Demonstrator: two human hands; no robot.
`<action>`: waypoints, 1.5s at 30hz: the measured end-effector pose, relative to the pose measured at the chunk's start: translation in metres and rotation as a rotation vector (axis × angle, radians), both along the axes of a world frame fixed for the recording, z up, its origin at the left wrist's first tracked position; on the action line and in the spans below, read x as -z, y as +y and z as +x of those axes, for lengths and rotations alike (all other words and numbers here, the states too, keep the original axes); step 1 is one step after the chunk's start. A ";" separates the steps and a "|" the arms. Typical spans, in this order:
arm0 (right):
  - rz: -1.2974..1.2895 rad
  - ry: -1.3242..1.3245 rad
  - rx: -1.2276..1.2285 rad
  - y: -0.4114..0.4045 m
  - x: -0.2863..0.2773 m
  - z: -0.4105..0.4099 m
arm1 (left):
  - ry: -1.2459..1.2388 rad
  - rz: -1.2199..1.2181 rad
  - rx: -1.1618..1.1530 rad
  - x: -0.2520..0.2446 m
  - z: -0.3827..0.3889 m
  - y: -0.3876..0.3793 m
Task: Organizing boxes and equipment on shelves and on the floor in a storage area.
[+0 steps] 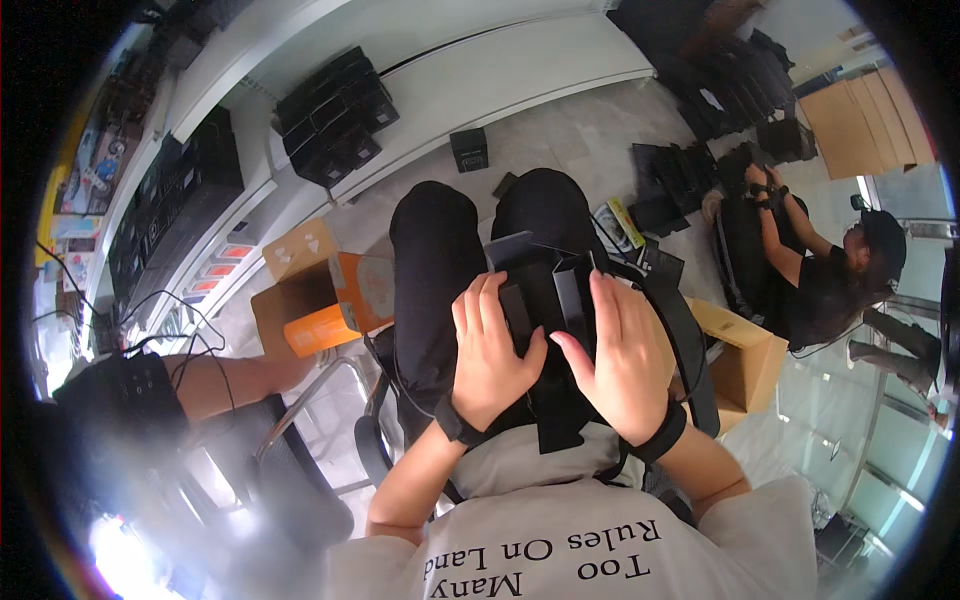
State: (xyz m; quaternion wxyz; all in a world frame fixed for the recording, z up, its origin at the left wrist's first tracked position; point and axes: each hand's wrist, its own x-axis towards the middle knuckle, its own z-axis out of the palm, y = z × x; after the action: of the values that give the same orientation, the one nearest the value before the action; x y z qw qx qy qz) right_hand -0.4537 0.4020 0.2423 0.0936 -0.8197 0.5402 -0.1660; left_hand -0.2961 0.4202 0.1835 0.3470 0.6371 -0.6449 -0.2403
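A black cardboard box (536,307), partly folded with its flaps raised, rests on my lap between my hands. My left hand (491,345) holds its left panel, fingers over the edge and thumb towards the middle. On the other side my right hand (626,352) grips the right panel, its fingers stretched along a raised flap (570,296). A grey-looking flap (510,247) stands up at the far end. From the near end a black tab (559,424) points towards my shirt. My palms hide parts of the side walls.
Open cartons stand left (300,296) and right (742,367) of my chair. Black boxes fill the shelf (334,112); a small black box (469,148) stands on the floor. A seated co-worker (817,262) handles black cardboard at right. Another person's leg (232,382) is at left.
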 end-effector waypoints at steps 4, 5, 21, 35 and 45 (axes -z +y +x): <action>-0.093 0.066 0.121 0.020 0.003 -0.003 | -0.029 0.001 0.010 -0.006 -0.001 0.000; -0.163 0.025 0.108 0.023 0.005 -0.007 | -0.024 0.005 0.030 -0.007 -0.001 0.000; 0.394 -0.563 0.231 -0.012 0.044 -0.018 | 0.041 -0.029 0.052 -0.012 -0.012 0.000; 0.812 -0.874 0.120 -0.028 0.045 -0.017 | 0.091 -0.045 0.165 -0.010 0.002 0.001; 0.138 -0.456 0.037 -0.009 0.058 -0.001 | -0.032 0.007 0.222 -0.005 0.011 -0.016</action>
State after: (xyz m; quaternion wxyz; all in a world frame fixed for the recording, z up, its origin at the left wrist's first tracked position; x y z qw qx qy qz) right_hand -0.4552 0.3925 0.1843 0.2658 -0.7427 0.5300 -0.3113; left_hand -0.2849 0.4045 0.1882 0.3058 0.5665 -0.7162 -0.2693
